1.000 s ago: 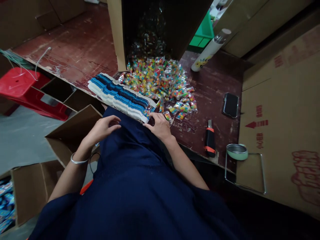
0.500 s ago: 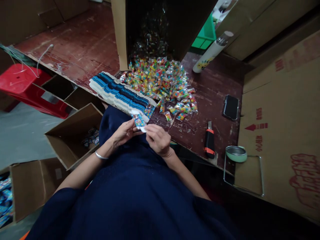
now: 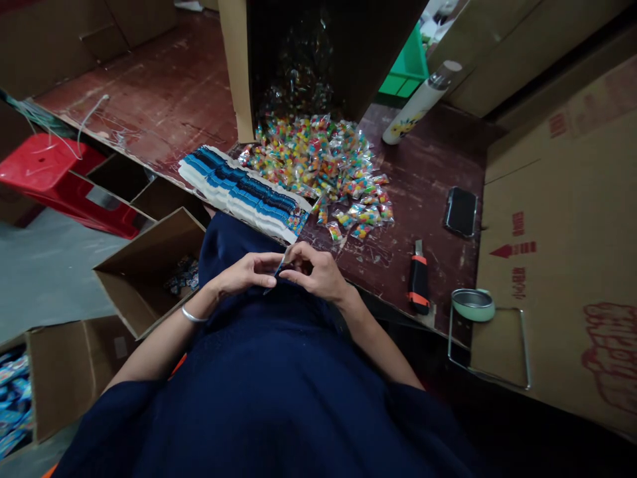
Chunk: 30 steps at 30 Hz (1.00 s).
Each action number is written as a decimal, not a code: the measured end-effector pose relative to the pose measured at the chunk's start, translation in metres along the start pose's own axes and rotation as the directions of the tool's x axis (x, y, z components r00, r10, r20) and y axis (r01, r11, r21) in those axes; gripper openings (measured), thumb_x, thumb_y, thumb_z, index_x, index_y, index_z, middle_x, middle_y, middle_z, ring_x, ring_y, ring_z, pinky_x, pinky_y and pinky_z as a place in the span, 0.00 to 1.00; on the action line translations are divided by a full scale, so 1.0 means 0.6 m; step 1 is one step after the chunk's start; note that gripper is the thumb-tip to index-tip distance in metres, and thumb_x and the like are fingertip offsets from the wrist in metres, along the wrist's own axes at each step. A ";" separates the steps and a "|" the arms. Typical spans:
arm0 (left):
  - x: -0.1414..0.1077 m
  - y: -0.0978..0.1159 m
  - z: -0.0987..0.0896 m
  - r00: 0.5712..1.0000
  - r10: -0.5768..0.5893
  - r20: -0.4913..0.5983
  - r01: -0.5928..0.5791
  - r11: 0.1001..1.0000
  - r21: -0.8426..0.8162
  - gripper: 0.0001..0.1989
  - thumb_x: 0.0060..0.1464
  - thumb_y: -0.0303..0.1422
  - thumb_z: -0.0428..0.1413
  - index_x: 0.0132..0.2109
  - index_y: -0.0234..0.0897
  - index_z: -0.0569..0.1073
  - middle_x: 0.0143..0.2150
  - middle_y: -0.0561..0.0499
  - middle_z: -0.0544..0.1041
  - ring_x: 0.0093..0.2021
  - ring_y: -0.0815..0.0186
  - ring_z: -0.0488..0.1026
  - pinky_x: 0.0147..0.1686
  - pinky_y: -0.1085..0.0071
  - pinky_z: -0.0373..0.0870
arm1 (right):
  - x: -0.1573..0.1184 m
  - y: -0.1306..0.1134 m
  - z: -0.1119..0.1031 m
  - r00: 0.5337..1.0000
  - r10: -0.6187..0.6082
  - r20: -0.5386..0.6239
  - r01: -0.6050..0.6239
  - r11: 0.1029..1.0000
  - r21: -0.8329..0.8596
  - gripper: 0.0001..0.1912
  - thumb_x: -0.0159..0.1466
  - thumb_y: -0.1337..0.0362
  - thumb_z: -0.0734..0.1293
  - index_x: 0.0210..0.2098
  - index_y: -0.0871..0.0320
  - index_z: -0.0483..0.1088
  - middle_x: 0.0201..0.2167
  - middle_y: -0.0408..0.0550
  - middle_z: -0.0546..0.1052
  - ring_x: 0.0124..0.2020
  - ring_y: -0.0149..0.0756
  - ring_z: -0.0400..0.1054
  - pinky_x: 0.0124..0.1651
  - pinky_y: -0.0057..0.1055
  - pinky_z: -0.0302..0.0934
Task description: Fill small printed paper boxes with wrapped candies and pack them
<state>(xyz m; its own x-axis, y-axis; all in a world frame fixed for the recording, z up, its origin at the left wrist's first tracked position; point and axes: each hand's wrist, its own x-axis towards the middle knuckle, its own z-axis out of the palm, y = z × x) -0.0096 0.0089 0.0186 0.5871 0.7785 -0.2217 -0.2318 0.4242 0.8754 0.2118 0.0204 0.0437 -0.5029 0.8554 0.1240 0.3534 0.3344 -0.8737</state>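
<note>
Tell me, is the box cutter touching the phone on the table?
Apart. The head view shows it plainly: the box cutter lies with its blade end nearest the phone, and a strip of scratched, reddish-brown tabletop shows between them.

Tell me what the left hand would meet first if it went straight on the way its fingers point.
Beyond the small blue packet at its fingertips, probably the right hand, whose fingers are close ahead; depth is hard to judge.
</note>
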 end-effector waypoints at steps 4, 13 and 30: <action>0.002 -0.004 0.006 0.993 -0.023 -0.115 0.025 1.000 0.016 0.20 0.43 0.43 0.74 0.39 0.34 0.84 0.34 0.47 0.84 0.32 0.63 0.80 0.34 0.69 0.76 | -0.002 0.006 0.010 0.978 0.086 -0.192 -0.065 0.992 0.112 0.21 0.58 0.45 0.77 0.34 0.53 0.70 0.22 0.38 0.72 0.22 0.30 0.65 0.27 0.28 0.61; 0.019 -0.036 0.040 0.818 0.206 -0.538 -0.240 0.971 0.007 0.22 0.42 0.45 0.74 0.37 0.34 0.78 0.32 0.51 0.81 0.31 0.67 0.77 0.37 0.69 0.78 | -0.008 0.015 0.071 0.892 0.258 -0.371 -0.164 0.950 0.267 0.17 0.67 0.48 0.70 0.34 0.55 0.75 0.28 0.42 0.77 0.28 0.34 0.71 0.35 0.31 0.67; 0.003 -0.031 0.029 0.899 0.330 -0.288 -0.278 0.938 0.209 0.22 0.52 0.38 0.70 0.47 0.38 0.69 0.43 0.51 0.76 0.37 0.67 0.79 0.39 0.71 0.80 | 0.012 0.034 0.068 0.856 -0.156 -0.493 0.156 0.987 -0.042 0.10 0.70 0.56 0.68 0.34 0.53 0.74 0.37 0.48 0.78 0.40 0.40 0.74 0.45 0.38 0.70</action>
<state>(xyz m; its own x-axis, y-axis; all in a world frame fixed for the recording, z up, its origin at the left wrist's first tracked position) 0.0095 -0.0057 0.0094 0.2281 0.9731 -0.0338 -0.2185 0.0850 0.9721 0.1829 0.0174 0.0075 -0.0968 0.8749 0.4746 0.3034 0.4801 -0.8231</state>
